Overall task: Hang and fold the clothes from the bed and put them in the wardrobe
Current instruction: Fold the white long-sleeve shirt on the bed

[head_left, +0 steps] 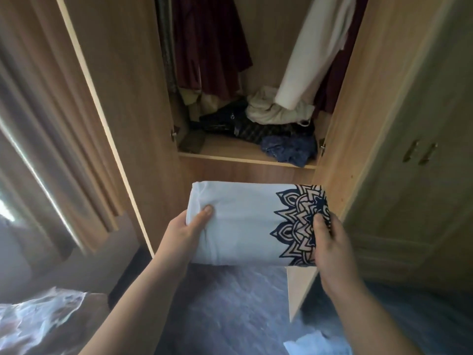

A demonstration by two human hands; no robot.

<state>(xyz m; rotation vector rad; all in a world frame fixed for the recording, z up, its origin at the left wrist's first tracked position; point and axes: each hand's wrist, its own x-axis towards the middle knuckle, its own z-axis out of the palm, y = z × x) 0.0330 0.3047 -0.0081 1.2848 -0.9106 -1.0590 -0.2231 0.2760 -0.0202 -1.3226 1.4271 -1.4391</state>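
Hands hold a folded white shirt [243, 226] level in front of an open wardrobe [256, 167], seen from the wearer's head looking down. The left hand [188, 228] grips the plain end, thumb pressed on top and the fingers tucked out of sight beneath. The right hand [330, 242] grips the other end, thumb lying on a dark blue flower-like print [299, 226], fingers curled under the fold. The shirt is in the air, below and in front of the wardrobe's shelf [230, 151], not yet inside.

Both doors stand wide; the shirt's printed end is just beside the right door [363, 111]. On the shelf lies an untidy heap of clothes [268, 124], dark, cream and blue, filling the middle and right. Dark red garments [210, 47] and a white one [314, 52] hang above it. A beige curtain [38, 119] hangs at far left.

Folding looks finished, and the step in hand appears to be putting the shirt away. The next move likely calls for lifting it over the shelf edge and setting it flat on the bare wood at front left, keeping both ends supported so the fold holds and clearing the right door.
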